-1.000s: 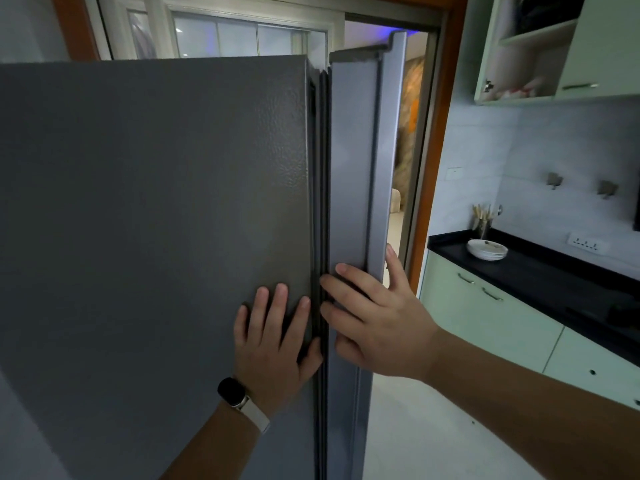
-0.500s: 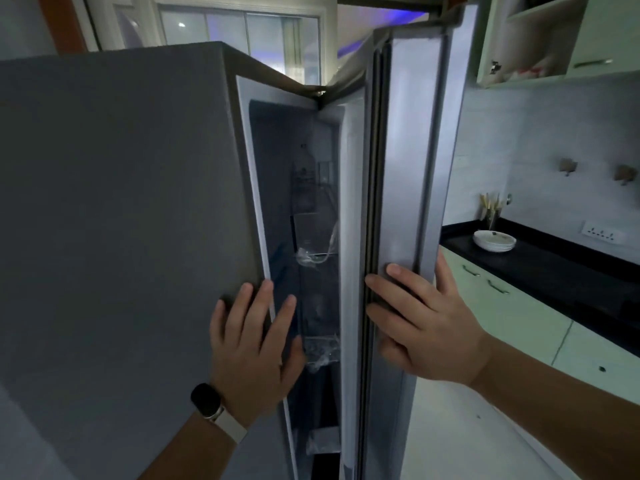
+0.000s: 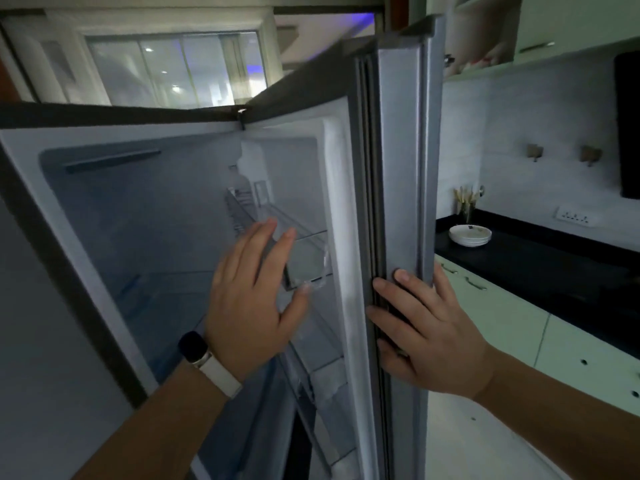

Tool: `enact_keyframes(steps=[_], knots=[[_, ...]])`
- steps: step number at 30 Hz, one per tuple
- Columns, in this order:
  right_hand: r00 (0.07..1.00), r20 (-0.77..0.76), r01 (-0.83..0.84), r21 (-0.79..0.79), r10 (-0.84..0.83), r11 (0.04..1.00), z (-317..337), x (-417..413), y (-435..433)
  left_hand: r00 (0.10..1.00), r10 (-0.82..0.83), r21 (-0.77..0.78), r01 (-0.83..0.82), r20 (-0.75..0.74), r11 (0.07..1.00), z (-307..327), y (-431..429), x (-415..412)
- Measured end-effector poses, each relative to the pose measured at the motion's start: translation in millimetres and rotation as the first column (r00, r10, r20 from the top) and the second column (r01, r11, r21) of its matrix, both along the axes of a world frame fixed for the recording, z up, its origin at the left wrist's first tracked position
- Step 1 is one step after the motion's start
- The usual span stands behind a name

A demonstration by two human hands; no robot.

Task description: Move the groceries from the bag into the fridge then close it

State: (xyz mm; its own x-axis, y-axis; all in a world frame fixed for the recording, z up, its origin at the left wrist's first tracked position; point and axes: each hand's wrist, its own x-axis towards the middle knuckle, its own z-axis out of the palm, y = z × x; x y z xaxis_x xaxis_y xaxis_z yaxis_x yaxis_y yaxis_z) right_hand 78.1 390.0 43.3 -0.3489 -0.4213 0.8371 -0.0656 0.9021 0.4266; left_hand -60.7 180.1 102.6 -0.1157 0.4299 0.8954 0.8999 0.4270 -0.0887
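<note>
The grey fridge (image 3: 45, 306) fills the left of the head view, its dim white interior (image 3: 156, 220) exposed and unlit. The fridge door (image 3: 401, 168) stands edge-on to the right of the opening, with clear door shelves (image 3: 304, 261) on its inner side. My right hand (image 3: 426, 327) has its fingers wrapped over the door's edge and rubber seal. My left hand (image 3: 252, 299), with a dark watch on a white strap, floats flat with fingers spread in front of the opening, holding nothing. No bag or groceries are in view.
To the right runs a black countertop (image 3: 554, 271) over pale green cabinets (image 3: 502, 317), carrying a stack of white plates (image 3: 470, 235) and a cup of utensils (image 3: 467, 202). An open wall cupboard (image 3: 485, 39) hangs above. A window (image 3: 173, 71) shows behind the fridge.
The fridge door has swung from nearly shut to wide open, pulled right by my right hand. My left hand has come off the fridge front and now hovers in the opening.
</note>
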Motion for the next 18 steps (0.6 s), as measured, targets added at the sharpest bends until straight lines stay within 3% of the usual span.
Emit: enact_keyframes(steps=[8, 18], knots=[[0.982, 0.124, 0.152, -0.081, -0.141, 0.985, -3, 31, 72, 0.98, -0.164, -0.005, 0.166, 0.114, 0.986, 8, 89, 12], [0.9, 0.38, 0.28, -0.127, -0.214, 0.952, -24, 44, 131, 0.982, -0.12, -0.092, 0.134, 0.148, 0.987, 12, 180, 27]])
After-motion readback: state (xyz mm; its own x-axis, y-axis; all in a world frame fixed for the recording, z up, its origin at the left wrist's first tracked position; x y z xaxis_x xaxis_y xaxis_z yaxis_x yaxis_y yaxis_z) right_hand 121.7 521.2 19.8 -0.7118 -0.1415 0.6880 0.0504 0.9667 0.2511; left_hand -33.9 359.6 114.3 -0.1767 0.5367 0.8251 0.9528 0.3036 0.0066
